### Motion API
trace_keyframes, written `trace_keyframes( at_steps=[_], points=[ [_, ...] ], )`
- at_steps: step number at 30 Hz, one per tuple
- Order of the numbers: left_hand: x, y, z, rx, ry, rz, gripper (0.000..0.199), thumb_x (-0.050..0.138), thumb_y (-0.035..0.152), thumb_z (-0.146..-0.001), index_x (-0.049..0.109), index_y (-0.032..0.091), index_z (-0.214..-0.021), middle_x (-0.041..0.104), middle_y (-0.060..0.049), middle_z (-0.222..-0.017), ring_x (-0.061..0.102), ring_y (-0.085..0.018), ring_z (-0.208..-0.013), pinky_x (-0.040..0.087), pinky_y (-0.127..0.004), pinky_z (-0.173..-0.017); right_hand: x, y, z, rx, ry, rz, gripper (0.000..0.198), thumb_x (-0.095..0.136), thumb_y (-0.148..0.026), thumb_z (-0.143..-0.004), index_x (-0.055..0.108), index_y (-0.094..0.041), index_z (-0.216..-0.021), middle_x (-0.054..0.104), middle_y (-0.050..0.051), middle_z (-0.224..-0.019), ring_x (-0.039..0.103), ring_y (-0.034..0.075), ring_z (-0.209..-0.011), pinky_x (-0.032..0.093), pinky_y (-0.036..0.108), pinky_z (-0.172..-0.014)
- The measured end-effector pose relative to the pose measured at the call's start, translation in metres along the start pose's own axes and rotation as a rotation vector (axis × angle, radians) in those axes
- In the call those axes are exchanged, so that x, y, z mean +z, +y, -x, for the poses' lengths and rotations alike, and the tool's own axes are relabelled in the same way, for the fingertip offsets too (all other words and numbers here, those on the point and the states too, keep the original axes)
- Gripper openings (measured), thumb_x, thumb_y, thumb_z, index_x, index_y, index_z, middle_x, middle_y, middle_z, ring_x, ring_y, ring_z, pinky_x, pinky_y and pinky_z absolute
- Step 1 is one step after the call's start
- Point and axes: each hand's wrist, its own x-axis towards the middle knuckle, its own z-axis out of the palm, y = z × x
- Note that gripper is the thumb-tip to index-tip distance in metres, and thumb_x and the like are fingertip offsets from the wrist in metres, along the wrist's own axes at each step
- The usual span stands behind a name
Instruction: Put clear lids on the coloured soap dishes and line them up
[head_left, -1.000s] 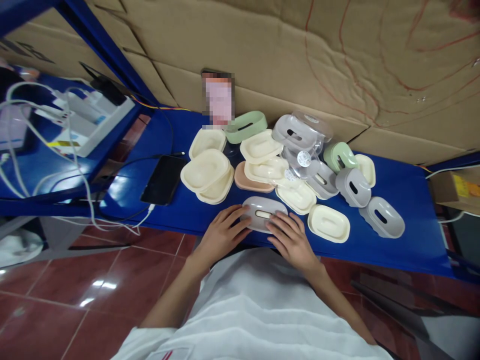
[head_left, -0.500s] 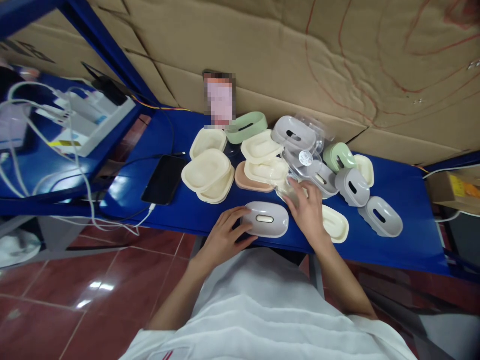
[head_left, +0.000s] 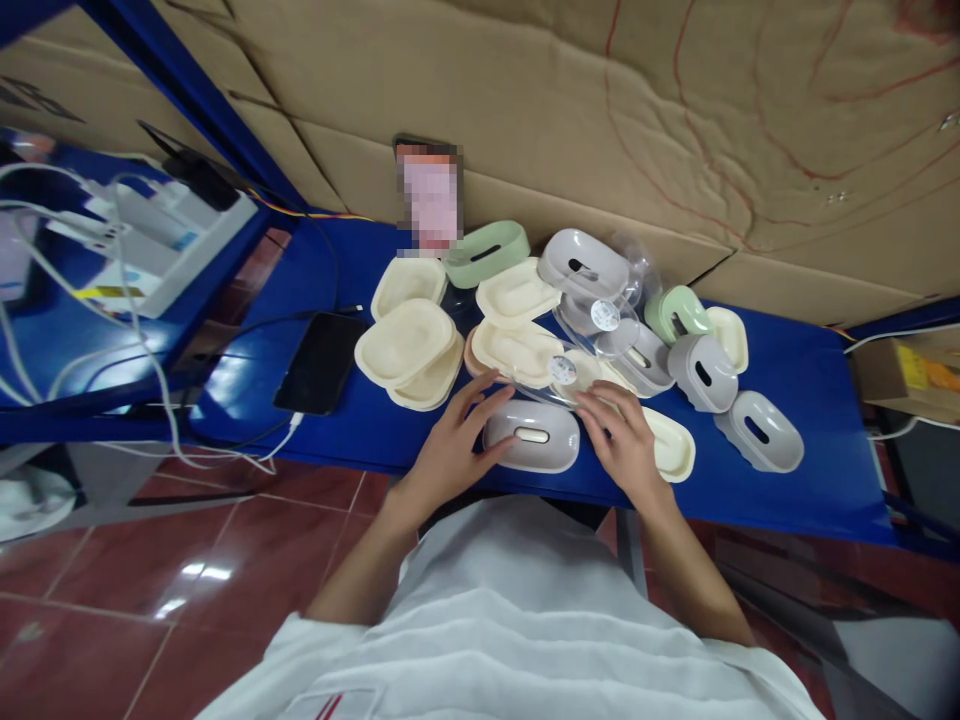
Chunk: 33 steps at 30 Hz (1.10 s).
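A grey oval dish with a slot point(head_left: 551, 458) lies at the table's front edge, a small pale piece showing in the slot. Just behind and above it is a clear plastic lid with a round white sticker point(head_left: 562, 370), tilted. The fingers of my right hand point(head_left: 626, 440) are closed on the lid's right end. My left hand point(head_left: 457, 440) is open, thumb and fingers apart at the grey dish's left end. Its fingertips come close to the lid's left end; whether they touch it I cannot tell. A cream tray point(head_left: 671, 447) lies beside my right hand.
Cream trays point(head_left: 405, 340) are stacked at left, near a dark phone point(head_left: 319, 362) on a cable. Behind stand a green slotted dish point(head_left: 489, 255) and several grey ones point(head_left: 761, 432). A propped phone point(head_left: 431, 195) leans on the cardboard wall point(head_left: 525, 100).
My right hand has brought the clear lid forward from the pile, over the back of the grey dish. My left hand has loosened from the dish and its fingers have moved up toward the lid.
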Motion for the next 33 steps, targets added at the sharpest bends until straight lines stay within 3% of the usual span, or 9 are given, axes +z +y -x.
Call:
trace_keyframes(
  at_steps=[3, 6, 12, 16, 20, 24, 33],
  points=[
    [0.007, -0.004, -0.020, 0.041, -0.006, -0.039, 0.065, 0.072, 0.033, -0.103, 0.045, 0.026, -0.162, 0.047, -0.019, -0.167, 0.052, -0.034, -0.153, 0.050, -0.055, -0.125, 0.002, -0.004, 0.004, 0.067, -0.102, 0.011, 0.061, 0.068, -0.027, -0.104, 0.052, -0.036, -0.162, 0.060, 0.012, -0.152, 0.055, 0.033, -0.149, 0.053, 0.055, -0.122],
    [0.011, -0.007, -0.032, 0.075, 0.027, -0.053, 0.053, 0.071, 0.028, -0.103, 0.055, 0.025, -0.154, 0.054, -0.018, -0.161, 0.059, -0.032, -0.146, 0.054, -0.054, -0.120, 0.005, -0.004, 0.002, 0.129, -0.197, -0.001, 0.070, 0.068, -0.034, -0.105, 0.039, -0.035, -0.169, 0.045, 0.013, -0.168, 0.040, 0.035, -0.161, 0.047, 0.057, -0.127],
    [-0.001, -0.001, -0.017, 0.074, 0.124, -0.023, 0.036, 0.073, 0.019, -0.101, 0.067, 0.026, -0.136, 0.067, -0.012, -0.138, 0.068, -0.027, -0.134, 0.061, -0.047, -0.113, -0.007, -0.011, 0.003, 0.016, -0.174, -0.051, 0.073, 0.064, -0.020, -0.106, 0.037, -0.042, -0.170, 0.046, 0.008, -0.168, 0.038, 0.033, -0.163, 0.044, 0.058, -0.130],
    [-0.007, 0.004, 0.015, 0.103, 0.077, 0.089, 0.035, 0.076, 0.019, -0.099, 0.067, 0.025, -0.132, 0.065, -0.012, -0.140, 0.063, -0.030, -0.143, 0.062, -0.049, -0.113, -0.017, -0.024, 0.020, -0.042, -0.296, -0.083, 0.076, 0.065, -0.016, -0.105, 0.034, -0.038, -0.171, 0.047, 0.011, -0.168, 0.035, 0.034, -0.164, 0.046, 0.057, -0.128],
    [-0.004, 0.002, 0.037, 0.115, 0.059, 0.095, 0.042, 0.081, 0.023, -0.096, 0.066, 0.025, -0.134, 0.061, -0.014, -0.145, 0.064, -0.030, -0.141, 0.064, -0.050, -0.112, -0.012, -0.028, 0.040, -0.056, -0.331, -0.050, 0.077, 0.064, -0.016, -0.105, 0.032, -0.037, -0.172, 0.048, 0.013, -0.167, 0.037, 0.033, -0.163, 0.049, 0.056, -0.126],
    [0.000, -0.002, 0.037, 0.169, 0.020, 0.030, 0.053, 0.086, 0.029, -0.091, 0.063, 0.024, -0.139, 0.063, -0.015, -0.141, 0.063, -0.033, -0.141, 0.062, -0.054, -0.112, -0.005, -0.028, 0.048, -0.055, -0.350, 0.033, 0.077, 0.067, -0.021, -0.105, 0.032, -0.036, -0.172, 0.052, 0.014, -0.165, 0.040, 0.033, -0.162, 0.049, 0.057, -0.126],
    [0.004, -0.005, 0.032, 0.226, 0.004, 0.002, 0.046, 0.086, 0.024, -0.091, 0.065, 0.022, -0.132, 0.065, -0.014, -0.134, 0.062, -0.031, -0.140, 0.064, -0.052, -0.110, -0.003, -0.031, 0.053, -0.074, -0.313, 0.083, 0.074, 0.075, -0.027, -0.101, 0.044, -0.034, -0.168, 0.055, 0.012, -0.164, 0.043, 0.034, -0.160, 0.051, 0.056, -0.124]
  ],
)
